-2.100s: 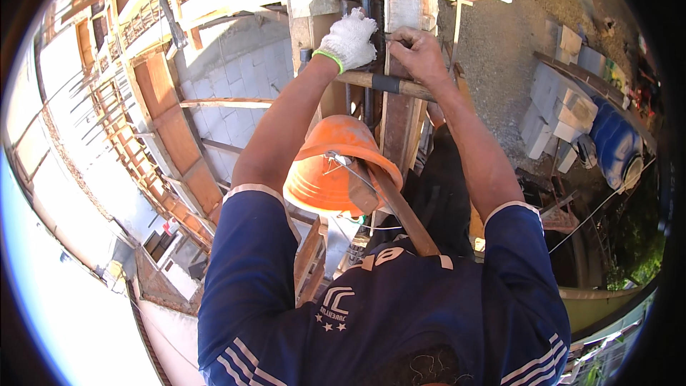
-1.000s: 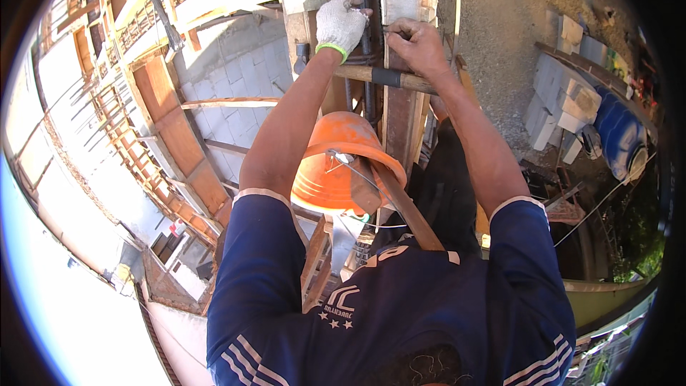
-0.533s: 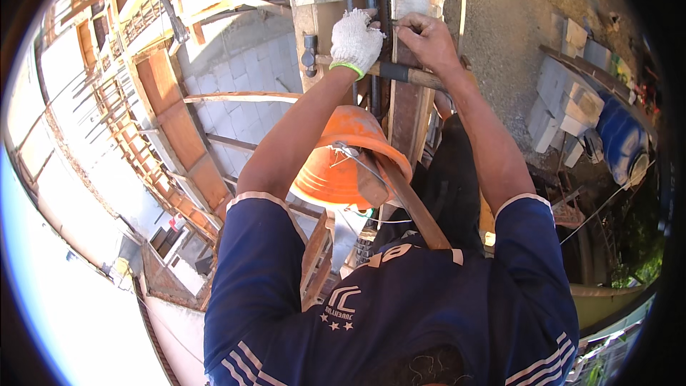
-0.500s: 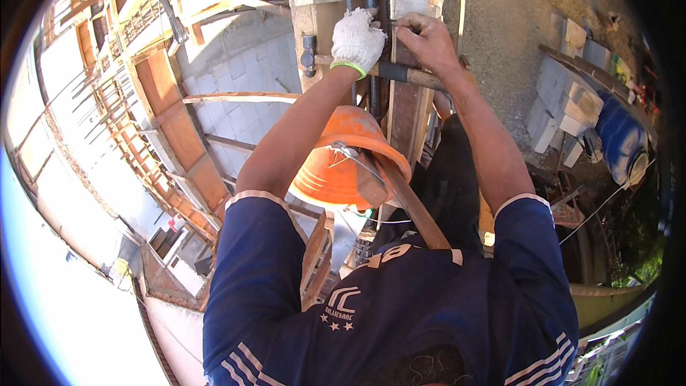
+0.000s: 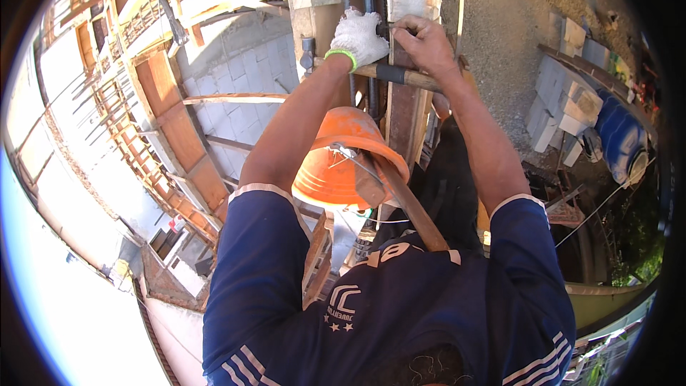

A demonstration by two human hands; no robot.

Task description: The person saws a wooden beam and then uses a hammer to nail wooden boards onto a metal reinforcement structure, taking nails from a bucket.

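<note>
My left hand [image 5: 359, 38], in a white knitted glove with a green cuff, is closed over the steel bars [image 5: 370, 1] between two upright boards; its grip is hidden. Bare, my right hand [image 5: 427, 46] pinches a thin dark wire-like piece [image 5: 390, 25] between thumb and forefinger, close to the glove. Just below both hands a hammer [image 5: 391, 73] lies crosswise over the boards, its metal head on the left and black wrapping on its wooden handle. An orange bucket [image 5: 343, 164] hangs below my left forearm, with a wooden-handled tool [image 5: 414, 207] leaning out of it.
The right-hand wooden board [image 5: 409, 118] runs down toward my legs. Timber framing and brown panels [image 5: 164, 107] stand to the left, beside a pale block wall [image 5: 239, 68]. At right lie grey blocks [image 5: 550, 114] and a blue drum [image 5: 620, 136]. A thin line [image 5: 593, 213] crosses there.
My gloved left hand has turned and shifted slightly right and down, nearer my right hand. The right hand stays pinched in nearly the same spot.
</note>
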